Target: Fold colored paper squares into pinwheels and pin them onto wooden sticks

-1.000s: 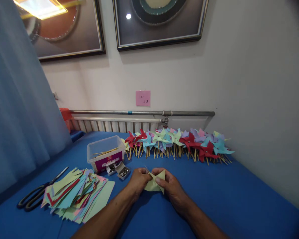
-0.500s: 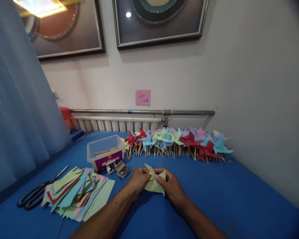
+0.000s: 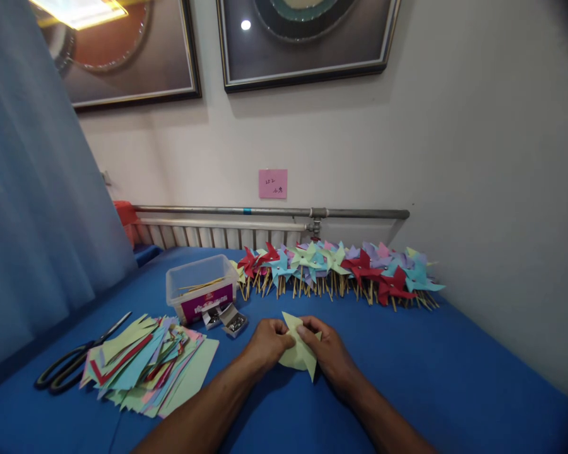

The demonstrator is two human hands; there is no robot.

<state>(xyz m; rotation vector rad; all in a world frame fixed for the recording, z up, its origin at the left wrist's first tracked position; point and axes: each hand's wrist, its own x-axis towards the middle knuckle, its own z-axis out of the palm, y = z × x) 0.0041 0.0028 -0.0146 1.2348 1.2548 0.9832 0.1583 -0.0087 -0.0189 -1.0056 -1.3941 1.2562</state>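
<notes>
The pink note's point(image 3: 272, 183) writing was too small to read; both framed pictures point(image 3: 303, 38) were cut off at the top edge.

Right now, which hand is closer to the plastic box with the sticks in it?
Left. The left hand sits just right of and in front of the plastic box. The right hand is farther right, across the green paper both hands hold.

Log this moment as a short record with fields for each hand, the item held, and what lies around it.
left hand: pinches the paper's left side
right hand: pinches its right side
held item: pale green paper piece, folded, points sticking out
left of hands: stack of coloured paper, scissors, clear plastic box
behind: row of finished pinwheels
surface: blue table
</notes>
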